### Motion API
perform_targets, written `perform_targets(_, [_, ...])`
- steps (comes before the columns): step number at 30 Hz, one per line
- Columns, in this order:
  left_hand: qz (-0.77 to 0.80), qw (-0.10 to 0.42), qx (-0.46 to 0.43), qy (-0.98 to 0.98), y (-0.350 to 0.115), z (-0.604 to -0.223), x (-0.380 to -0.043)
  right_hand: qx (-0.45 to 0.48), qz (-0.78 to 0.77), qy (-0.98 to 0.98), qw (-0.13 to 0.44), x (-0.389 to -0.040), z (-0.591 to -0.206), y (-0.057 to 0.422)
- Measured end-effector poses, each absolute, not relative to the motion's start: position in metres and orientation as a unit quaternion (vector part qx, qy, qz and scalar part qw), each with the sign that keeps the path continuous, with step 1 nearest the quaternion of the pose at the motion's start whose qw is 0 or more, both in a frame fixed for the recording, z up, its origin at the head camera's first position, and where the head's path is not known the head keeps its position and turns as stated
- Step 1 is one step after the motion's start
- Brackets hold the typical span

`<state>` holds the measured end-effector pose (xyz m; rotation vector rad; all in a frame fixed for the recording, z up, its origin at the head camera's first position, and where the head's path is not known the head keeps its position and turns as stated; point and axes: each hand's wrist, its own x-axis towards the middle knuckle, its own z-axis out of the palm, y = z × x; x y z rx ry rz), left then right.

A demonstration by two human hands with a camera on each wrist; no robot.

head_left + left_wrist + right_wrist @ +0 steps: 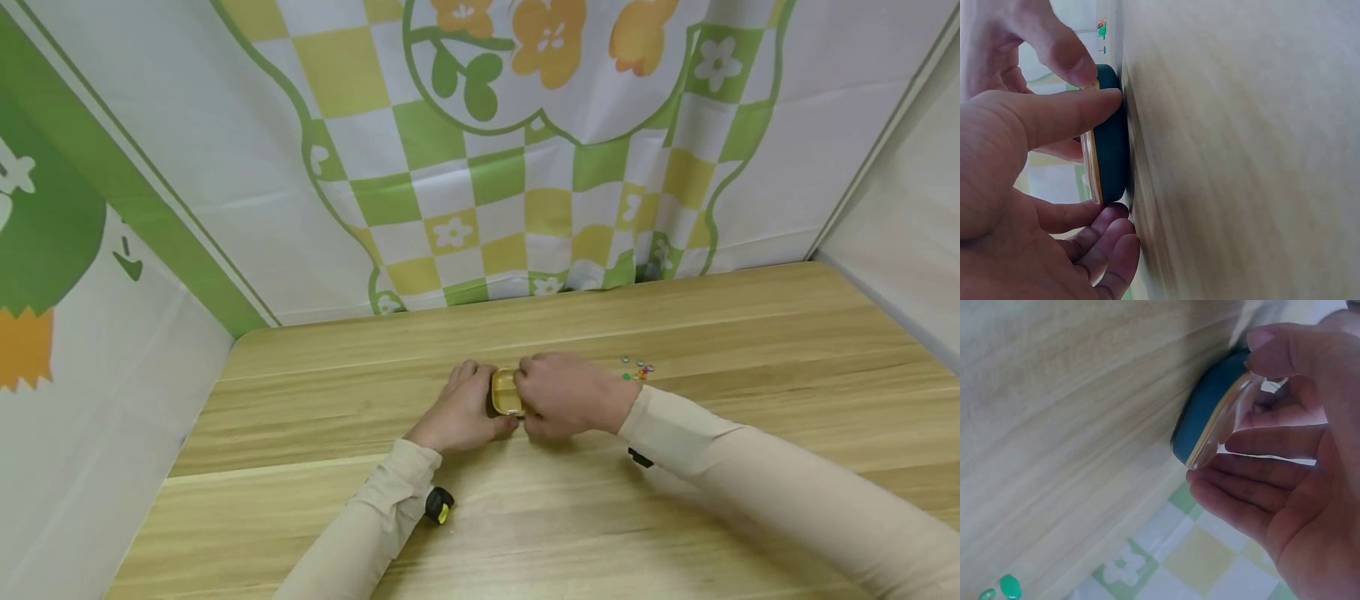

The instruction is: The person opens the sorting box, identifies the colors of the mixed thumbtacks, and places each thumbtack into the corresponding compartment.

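Observation:
A small rounded-square box (pixel 506 393) lies on the wooden table, its inside yellowish in the head view. Its dark teal base (pixel 1112 150) carries a yellow rim, topped by a clear lid (pixel 1225 422). My left hand (pixel 465 408) grips the box from the left, thumb on the near side and fingers on the far side. From the right, my right hand (pixel 573 392) pinches the clear lid at its edges, thumb at one corner and fingertips at the opposite edge. In the right wrist view the lid seems slightly apart from the rim along part of its length.
Several small coloured pieces (pixel 642 372), green, orange, purple and clear, lie on the table (pixel 315 417) beyond my right wrist. A checked green and yellow curtain (pixel 495 192) hangs along the table's back edge. White cloth walls stand at both sides.

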<state>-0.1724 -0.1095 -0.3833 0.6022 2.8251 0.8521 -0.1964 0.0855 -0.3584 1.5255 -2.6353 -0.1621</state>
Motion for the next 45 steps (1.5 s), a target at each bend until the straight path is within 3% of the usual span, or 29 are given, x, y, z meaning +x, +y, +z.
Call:
perform_targets(7, [0.302,0.055,0.205,0.929,-0.113,-0.385,-0.175,0.532,-0.069,-0.839,0.086,-0.196,-0.362,0.083])
perform_targets(36, [0.328,0.039,0.211,0.920,-0.116,-0.386,-0.182,0.548,-0.059,-0.828,0.109,-0.191,-0.367,0.074])
perform_targets(45, [0.325,0.036,0.208,0.922,-0.117,-0.386,-0.182,0.565,-0.139,-0.803,0.127,-0.189,-0.366,0.069])
